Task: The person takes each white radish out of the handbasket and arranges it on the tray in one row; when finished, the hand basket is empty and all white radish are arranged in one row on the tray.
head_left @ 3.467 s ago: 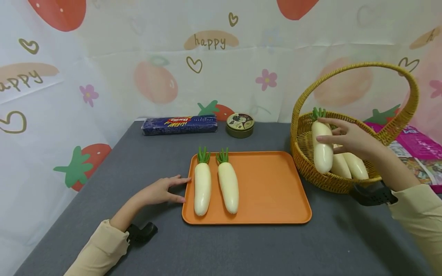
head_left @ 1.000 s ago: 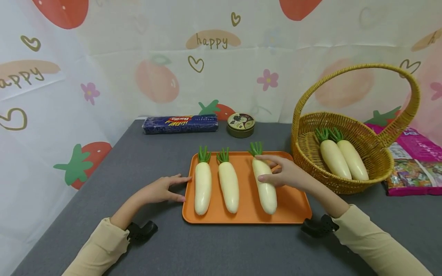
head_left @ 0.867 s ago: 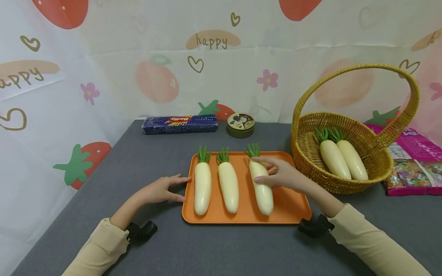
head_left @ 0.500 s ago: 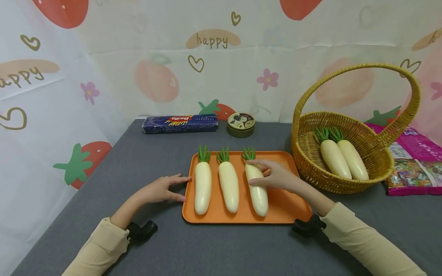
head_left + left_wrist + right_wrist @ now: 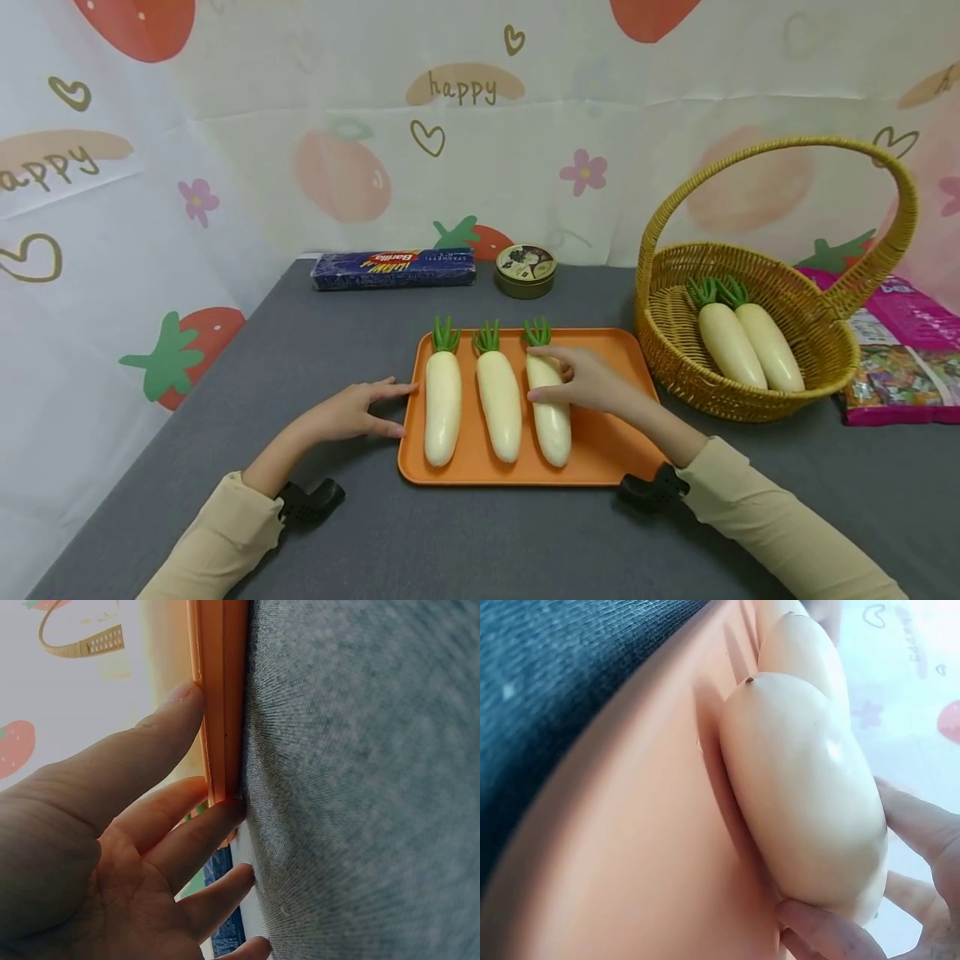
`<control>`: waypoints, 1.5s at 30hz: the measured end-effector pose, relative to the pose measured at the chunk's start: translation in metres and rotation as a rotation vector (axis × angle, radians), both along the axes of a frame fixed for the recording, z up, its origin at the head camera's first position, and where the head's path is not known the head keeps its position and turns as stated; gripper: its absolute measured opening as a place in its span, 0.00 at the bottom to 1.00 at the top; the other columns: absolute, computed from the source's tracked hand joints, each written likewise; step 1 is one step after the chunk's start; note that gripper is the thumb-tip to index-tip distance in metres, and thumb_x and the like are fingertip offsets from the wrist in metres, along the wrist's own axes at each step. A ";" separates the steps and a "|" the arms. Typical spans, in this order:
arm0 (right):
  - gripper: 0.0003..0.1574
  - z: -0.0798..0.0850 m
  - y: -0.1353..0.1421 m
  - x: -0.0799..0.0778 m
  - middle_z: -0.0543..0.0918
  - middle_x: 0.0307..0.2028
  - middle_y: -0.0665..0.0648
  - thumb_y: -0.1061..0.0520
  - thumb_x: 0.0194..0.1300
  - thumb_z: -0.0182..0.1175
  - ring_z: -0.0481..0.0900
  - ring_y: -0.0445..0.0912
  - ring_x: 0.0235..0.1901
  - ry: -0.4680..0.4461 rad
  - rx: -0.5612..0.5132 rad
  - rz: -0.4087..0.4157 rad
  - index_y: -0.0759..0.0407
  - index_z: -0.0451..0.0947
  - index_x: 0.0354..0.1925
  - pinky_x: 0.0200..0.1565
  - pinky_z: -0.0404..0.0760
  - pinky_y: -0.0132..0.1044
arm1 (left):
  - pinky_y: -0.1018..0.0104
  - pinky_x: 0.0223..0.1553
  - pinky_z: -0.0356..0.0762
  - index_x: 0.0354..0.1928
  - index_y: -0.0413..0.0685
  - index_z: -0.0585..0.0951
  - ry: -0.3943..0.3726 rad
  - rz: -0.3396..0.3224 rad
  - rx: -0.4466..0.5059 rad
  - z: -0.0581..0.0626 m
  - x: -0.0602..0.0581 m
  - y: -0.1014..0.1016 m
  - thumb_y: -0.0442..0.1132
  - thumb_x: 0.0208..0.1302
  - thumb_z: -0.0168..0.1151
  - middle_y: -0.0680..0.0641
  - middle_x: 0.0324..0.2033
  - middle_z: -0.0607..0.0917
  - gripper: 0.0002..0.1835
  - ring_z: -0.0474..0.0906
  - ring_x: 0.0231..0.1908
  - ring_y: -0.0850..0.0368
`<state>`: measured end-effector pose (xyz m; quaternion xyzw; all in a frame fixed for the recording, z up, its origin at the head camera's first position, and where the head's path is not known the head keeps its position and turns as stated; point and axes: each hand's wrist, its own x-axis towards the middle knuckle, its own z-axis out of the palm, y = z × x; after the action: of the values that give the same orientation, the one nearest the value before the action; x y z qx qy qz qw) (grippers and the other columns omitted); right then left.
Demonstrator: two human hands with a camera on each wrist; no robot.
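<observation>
My right hand [image 5: 581, 379] grips a white radish [image 5: 551, 425] with green leaf stubs, thumb on one side and fingers on the other. It lies over the orange tray [image 5: 615, 467], third in a row beside two more, the left radish [image 5: 442, 408] and the middle radish [image 5: 498, 408]. In the right wrist view the held radish [image 5: 802, 772] sits close on the tray surface, its tip towards the camera. At the tray's left rim my left hand [image 5: 348, 414] rests with extended fingers. The left wrist view has the thumb and fingertips against the tray's side wall [image 5: 221, 712].
A wicker basket [image 5: 675, 375] with a tall handle stands to the right of the tray, holding two radishes [image 5: 731, 346]. Behind the tray lie a blue spaghetti pack [image 5: 393, 269] and a round tin [image 5: 525, 271]. A pink bag [image 5: 900, 383] is beside the basket.
My right hand took a radish out of the basket, brought it left over the tray, and has shifted it further left towards the middle radish. The left hand stays at the tray's rim.
</observation>
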<state>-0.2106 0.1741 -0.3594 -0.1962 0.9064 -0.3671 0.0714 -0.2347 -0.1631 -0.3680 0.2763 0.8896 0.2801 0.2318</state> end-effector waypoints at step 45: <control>0.42 0.077 0.066 0.023 0.61 0.61 0.65 0.52 0.57 0.63 0.60 0.58 0.59 -0.058 -0.125 0.054 0.62 0.58 0.64 0.52 0.65 0.51 | 0.38 0.54 0.50 0.65 0.43 0.62 -0.002 -0.007 0.028 -0.001 0.001 -0.001 0.49 0.56 0.62 0.29 0.62 0.53 0.37 0.46 0.61 0.33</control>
<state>-0.1873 0.2403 -0.2820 -0.2142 0.8736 -0.4265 0.0950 -0.2336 -0.1639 -0.3694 0.2823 0.8844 0.2920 0.2300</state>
